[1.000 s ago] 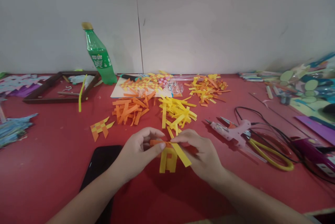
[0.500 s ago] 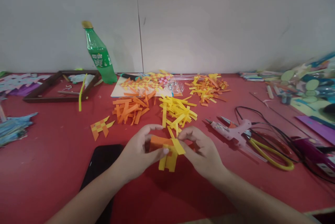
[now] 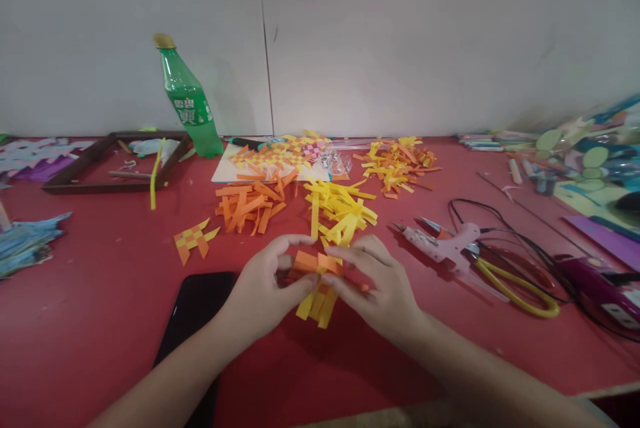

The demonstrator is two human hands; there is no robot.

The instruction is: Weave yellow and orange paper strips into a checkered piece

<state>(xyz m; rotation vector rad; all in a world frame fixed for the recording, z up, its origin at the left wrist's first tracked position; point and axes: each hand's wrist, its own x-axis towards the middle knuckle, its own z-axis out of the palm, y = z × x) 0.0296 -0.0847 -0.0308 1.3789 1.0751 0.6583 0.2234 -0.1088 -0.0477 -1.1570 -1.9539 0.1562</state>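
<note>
Between my hands is a small weave of orange and yellow paper strips (image 3: 316, 305), its yellow ends hanging downward. My left hand (image 3: 267, 285) pinches its left side between thumb and fingers. From the right, my right hand (image 3: 373, 281) grips it, thumb and index finger pressed near the middle where the strips cross. Fingers hide part of the weave. Just beyond lie a pile of yellow paper strips (image 3: 345, 205) and a pile of orange paper strips (image 3: 247, 205). A woven paper fish (image 3: 193, 239) rests to the left.
A black phone (image 3: 193, 321) lies under my left forearm. At right are a pink glue gun (image 3: 443, 245), yellow-handled pliers (image 3: 520, 291) and black cable. A green bottle (image 3: 193, 105) stands by the wall beside a brown frame (image 3: 70, 183). Mixed strips (image 3: 397, 165) lie at the back.
A yellow strip end that stuck out to the right on the weave no longer shows there; an orange flap shows instead. My right fingers have moved left over the middle.
</note>
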